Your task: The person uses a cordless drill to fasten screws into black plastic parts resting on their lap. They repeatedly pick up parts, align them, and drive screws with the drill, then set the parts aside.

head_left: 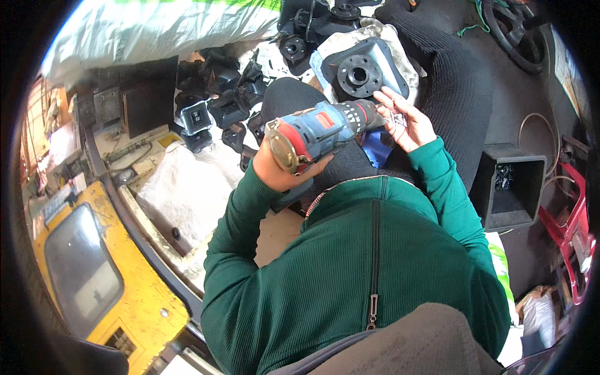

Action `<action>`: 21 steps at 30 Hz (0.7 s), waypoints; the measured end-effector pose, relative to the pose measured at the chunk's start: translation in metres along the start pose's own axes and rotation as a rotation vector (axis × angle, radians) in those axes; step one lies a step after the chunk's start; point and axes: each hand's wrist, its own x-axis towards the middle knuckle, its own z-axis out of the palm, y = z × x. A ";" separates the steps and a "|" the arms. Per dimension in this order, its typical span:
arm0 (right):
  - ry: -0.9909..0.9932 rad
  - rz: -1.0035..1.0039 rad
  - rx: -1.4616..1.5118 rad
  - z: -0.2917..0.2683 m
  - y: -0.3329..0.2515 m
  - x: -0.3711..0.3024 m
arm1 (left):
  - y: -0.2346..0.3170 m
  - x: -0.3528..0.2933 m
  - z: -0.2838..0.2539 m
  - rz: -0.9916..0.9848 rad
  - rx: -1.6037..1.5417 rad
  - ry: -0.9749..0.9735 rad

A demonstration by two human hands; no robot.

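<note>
My left hand [275, 169] is wrapped round the handle of a blue and red cordless drill [319, 130], which lies level and points to the right. Beside its dark chuck [370, 114], my right hand [409, 122] is half curled, with small shiny screws [395, 119] among the fingers. How many screws there are I cannot make out. Just beyond the chuck is a black part with a round flange [357, 76], a central hole and a square base. It rests on pale cloth between my legs, and my right fingertips are close to its edge.
Several black moulded parts [228, 107] are heaped at the far left. A black open box [509, 187] with small dark pieces inside stands at the right, near a red frame [569, 219]. A yellow machine panel [103, 269] lies at the left; a white sack [162, 31] is at the back.
</note>
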 end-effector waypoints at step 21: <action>-0.154 0.254 -0.589 -0.004 -0.010 -0.021 | 0.000 -0.018 -0.002 -0.054 0.002 -0.121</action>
